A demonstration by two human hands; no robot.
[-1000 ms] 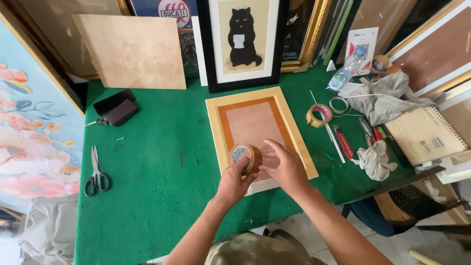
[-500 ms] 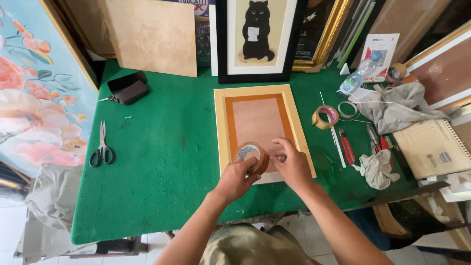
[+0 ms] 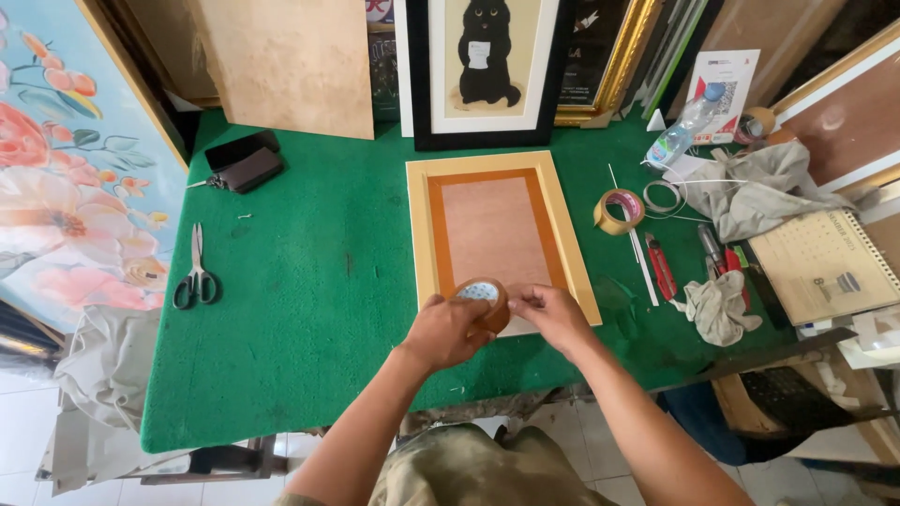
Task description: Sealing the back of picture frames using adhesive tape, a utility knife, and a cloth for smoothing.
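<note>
Head view: brown tape roll (image 3: 484, 298) held over the near edge of face-down picture frame (image 3: 500, 234).
Left hand (image 3: 445, 330) closed around the roll; right hand (image 3: 553, 314) apparently pinching its free end. Risk: tape folding onto itself or landing crooked on the backing.

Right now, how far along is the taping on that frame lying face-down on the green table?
Done: the frame lies back-up with its brown backing board set inside. In hand: the left hand holds the brown tape roll at the frame's near edge while the right hand pinches at the tape end. Left: no tape strips show along the backing's seams, so sealing looks barely begun. The scissors lie untouched far left.
</note>
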